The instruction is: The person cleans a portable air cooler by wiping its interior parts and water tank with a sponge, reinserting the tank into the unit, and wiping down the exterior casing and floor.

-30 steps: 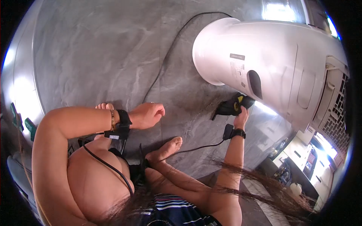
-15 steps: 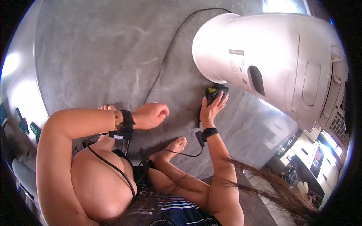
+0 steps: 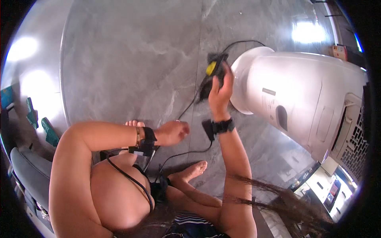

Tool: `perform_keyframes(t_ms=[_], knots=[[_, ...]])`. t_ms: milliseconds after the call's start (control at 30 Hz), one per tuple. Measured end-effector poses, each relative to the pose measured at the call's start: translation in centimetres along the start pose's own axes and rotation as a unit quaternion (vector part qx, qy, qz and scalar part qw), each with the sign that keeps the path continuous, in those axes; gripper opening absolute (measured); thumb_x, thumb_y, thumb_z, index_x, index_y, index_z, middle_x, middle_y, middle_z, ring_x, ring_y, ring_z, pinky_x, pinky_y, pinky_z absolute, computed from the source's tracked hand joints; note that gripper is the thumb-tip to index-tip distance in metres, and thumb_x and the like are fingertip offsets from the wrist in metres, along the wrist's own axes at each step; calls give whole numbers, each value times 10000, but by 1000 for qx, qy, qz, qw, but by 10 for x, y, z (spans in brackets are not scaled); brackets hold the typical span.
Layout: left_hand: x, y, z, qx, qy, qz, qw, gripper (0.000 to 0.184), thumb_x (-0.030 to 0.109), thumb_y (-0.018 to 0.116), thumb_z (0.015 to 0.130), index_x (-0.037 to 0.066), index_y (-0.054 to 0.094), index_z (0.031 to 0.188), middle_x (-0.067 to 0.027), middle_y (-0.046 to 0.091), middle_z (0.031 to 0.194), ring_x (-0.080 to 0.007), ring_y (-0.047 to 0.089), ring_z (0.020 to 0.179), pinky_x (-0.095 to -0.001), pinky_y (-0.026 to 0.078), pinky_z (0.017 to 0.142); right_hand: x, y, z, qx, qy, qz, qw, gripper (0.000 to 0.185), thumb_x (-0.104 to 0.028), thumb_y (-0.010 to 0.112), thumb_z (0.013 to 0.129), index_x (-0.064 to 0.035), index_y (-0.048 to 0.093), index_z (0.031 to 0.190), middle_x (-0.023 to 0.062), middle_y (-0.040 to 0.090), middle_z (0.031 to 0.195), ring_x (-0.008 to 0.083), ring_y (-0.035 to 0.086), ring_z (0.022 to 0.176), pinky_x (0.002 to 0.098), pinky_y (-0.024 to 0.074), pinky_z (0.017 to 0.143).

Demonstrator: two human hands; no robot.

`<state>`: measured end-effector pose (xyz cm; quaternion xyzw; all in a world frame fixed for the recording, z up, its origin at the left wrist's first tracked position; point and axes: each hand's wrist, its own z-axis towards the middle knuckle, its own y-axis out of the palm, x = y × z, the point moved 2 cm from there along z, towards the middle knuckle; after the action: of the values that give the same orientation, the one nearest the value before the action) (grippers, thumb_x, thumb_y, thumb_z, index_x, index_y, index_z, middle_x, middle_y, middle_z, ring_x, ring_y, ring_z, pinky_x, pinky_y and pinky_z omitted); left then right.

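Observation:
My right hand [image 3: 221,95] grips a dark cloth [image 3: 206,88] with a yellow patch against the grey floor, just left of the white appliance's round base. The hand and cloth are slightly blurred, and part of the cloth is hidden under my fingers. The white appliance [image 3: 293,89] stands close to the right of that hand and has a dark oval opening in its side. My left hand [image 3: 171,133] hovers by my knee with its fingers curled in, and nothing shows in it.
A black cord [image 3: 189,108] runs over the grey tiled floor [image 3: 131,51] to the appliance's base. Wrist straps with cables are on both my arms. A grey chair [image 3: 31,170] is at the left. White drawers [image 3: 317,184] stand at the lower right.
My right hand has moved up and slightly left along the appliance's base with the dark cloth. The view has shifted, so the appliance sits lower and further right. My left hand stays curled.

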<state>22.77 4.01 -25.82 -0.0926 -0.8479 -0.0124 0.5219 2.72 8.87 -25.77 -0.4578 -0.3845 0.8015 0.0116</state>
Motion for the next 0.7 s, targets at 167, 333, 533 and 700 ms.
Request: perform_keyframes(t_ms=[167,333,533,700], knots=[[-5,-22,-2,14,-8,-38,999,146,126,495,840,22,556,922,-174,631,833,-367,605,812,-427,479,705,29,50,101,-74,-7,-37,997,470,-174,601,831,-51,448,1258,235,394,1313,398,367,1208,442,328,1000],[-2,-42,1,36,-17,-60,997,147,126,507,845,18,562,928,-178,628,821,-356,611,808,-411,483,695,20,83,74,-154,-26,-103,982,721,-572,598,766,-121,443,1307,262,232,1417,488,196,1285,583,216,1023],[36,-67,0,31,52,-39,997,140,93,546,804,3,561,911,-155,619,740,-323,615,705,-379,478,636,-32,84,-14,-262,-96,-83,957,717,-592,638,704,-204,476,1285,196,224,1436,445,199,1301,660,193,980],[66,-58,-8,-64,112,-71,989,138,94,545,795,9,563,902,-125,599,686,-234,603,644,-343,462,609,-58,79,-72,-334,-139,-6,932,543,-371,711,688,-229,540,1184,143,276,1418,384,251,1293,636,220,989]])
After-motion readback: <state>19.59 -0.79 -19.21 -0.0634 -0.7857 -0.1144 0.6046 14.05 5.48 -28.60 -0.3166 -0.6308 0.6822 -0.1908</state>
